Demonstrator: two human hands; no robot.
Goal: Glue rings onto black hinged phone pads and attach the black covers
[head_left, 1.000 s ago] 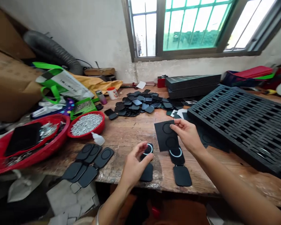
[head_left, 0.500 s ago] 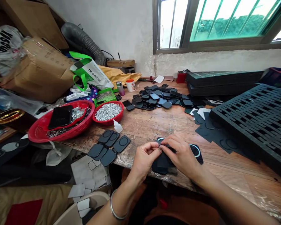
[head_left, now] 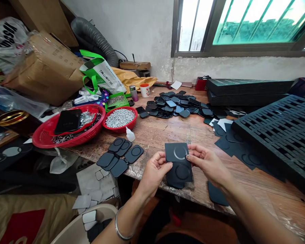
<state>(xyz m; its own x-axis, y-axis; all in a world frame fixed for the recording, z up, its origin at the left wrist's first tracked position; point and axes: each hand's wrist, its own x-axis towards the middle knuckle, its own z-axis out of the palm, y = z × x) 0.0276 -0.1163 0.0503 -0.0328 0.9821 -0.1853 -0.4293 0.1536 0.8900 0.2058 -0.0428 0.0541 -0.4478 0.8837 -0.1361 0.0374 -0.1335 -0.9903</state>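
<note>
hands: I've got left hand (head_left: 154,173) and right hand (head_left: 209,166) pinching the black sheet (head_left: 176,159)
black sheet: pretty much at the desk's (head_left: 152,135) near edge
black pads (head_left: 134,154): same edge, further left

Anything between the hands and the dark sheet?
Nothing visible: the left hand and right hand grip the dark sheet at opposite side edges. A black pad shows below its lower edge, not in between; whatever the sheet covers is hidden.
</note>
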